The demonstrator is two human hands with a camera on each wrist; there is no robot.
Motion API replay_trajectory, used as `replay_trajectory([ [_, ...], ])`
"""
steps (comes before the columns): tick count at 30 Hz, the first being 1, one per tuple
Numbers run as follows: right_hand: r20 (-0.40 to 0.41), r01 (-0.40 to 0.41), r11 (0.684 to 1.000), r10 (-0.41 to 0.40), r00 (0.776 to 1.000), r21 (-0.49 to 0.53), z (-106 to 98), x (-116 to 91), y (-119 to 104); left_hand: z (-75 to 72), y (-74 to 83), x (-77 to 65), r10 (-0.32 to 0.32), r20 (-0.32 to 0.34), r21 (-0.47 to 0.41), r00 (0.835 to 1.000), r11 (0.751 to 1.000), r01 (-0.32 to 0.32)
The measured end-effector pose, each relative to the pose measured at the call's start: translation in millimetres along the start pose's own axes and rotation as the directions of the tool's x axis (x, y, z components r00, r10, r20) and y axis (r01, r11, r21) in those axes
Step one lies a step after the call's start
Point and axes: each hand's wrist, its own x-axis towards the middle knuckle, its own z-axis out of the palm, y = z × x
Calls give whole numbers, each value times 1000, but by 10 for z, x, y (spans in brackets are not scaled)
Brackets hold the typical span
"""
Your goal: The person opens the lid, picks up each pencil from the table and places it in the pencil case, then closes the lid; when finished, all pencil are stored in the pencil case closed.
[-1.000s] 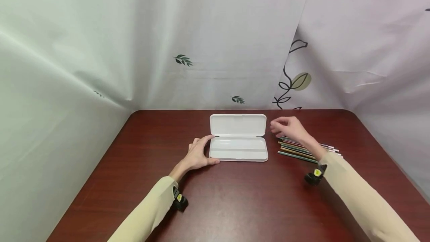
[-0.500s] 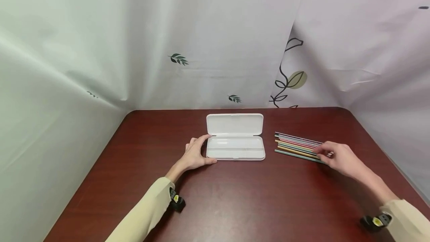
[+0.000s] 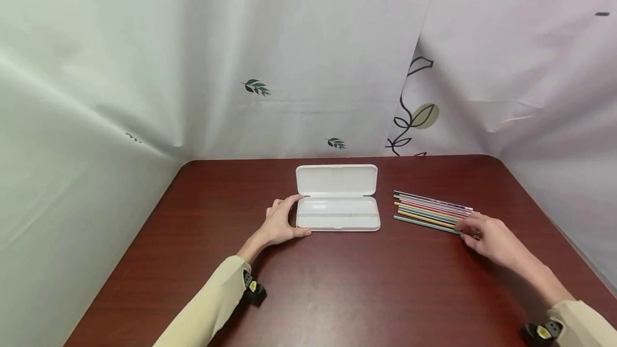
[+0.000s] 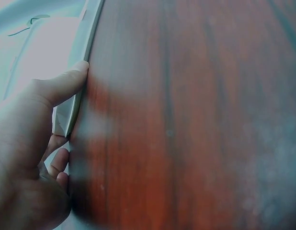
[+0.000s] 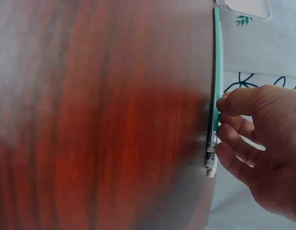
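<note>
I see a white printed backdrop hanging behind the dark reddish-brown tabletop. I take the white pencil case as the centre of my dial; its hinged lid leans open at twelve. The case looks like thin, light plastic, so I would expect it to skid on the glossy top unless braced.

The person's left hand, at eight, does that bracing: it grips the case's left end, thumb along the front edge, fingers toward the hinge corner. The right hand, between three and four, has bent fingers at the near ends of the coloured pencils; I cannot tell whether they pinch one or only touch.

Those pencils lie flat at three o'clock from the case, loosely fanned. I judge them stiff and light, with smooth barrels that may roll, and leads the likeliest part to snap. The outermost green pencil sits slightly apart along the six-o'clock side, the easiest to isolate. I would take it by the barrel, just inboard of the pale end tip, between thumb and forefinger.
</note>
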Motion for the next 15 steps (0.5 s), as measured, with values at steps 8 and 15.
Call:
replay_trajectory([
  [8, 13, 18, 1000, -18, 1000, -23, 8, 5, 6, 6, -21, 5, -5, 7, 9, 1000, 1000, 5],
  [15, 27, 59, 998, -58, 998, -23, 22, 22, 28, 6, -19, 4, -2, 6, 5, 1000, 1000, 2],
])
